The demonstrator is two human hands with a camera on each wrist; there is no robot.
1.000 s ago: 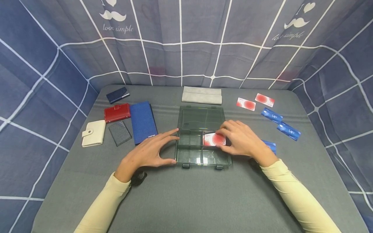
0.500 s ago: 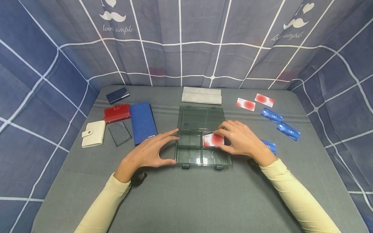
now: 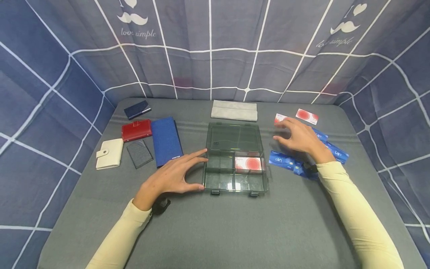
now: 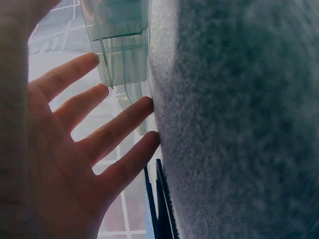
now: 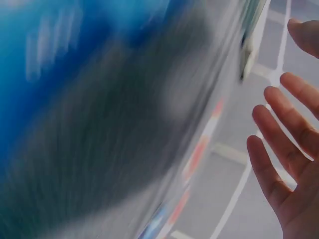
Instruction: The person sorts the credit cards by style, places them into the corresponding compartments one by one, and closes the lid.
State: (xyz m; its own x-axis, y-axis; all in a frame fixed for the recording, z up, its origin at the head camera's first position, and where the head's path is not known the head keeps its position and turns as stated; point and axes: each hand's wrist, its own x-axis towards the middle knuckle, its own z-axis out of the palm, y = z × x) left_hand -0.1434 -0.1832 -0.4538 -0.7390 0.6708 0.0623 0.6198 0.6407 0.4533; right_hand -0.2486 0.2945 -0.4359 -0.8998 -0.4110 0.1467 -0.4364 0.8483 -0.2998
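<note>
A translucent green divided box (image 3: 216,183) lies with its lid open at the middle of the table. One red-and-white card (image 3: 248,163) is in its upper right compartment. My left hand (image 3: 173,173) spreads its fingers at the box's left side, fingertips right at the wall; the left wrist view shows those fingers (image 4: 117,127) extended beside the box. Over the cards on the right, my right hand (image 3: 300,139) hovers with nothing in it, its fingers loosely bent. It partly covers a second red-and-white card (image 3: 280,118) and several blue VIP cards (image 3: 282,160).
Another red-and-white card (image 3: 307,116) lies at the back right. A grey folded pouch (image 3: 234,110) sits behind the box. On the left are a blue folder (image 3: 166,142), a red wallet (image 3: 136,130), a cream wallet (image 3: 109,154), a grey card holder (image 3: 139,153) and a navy case (image 3: 137,109).
My right hand has let go of the red-and-white card, which now lies in the compartment, and has moved right and back over the loose cards. My left hand stays at the box.
</note>
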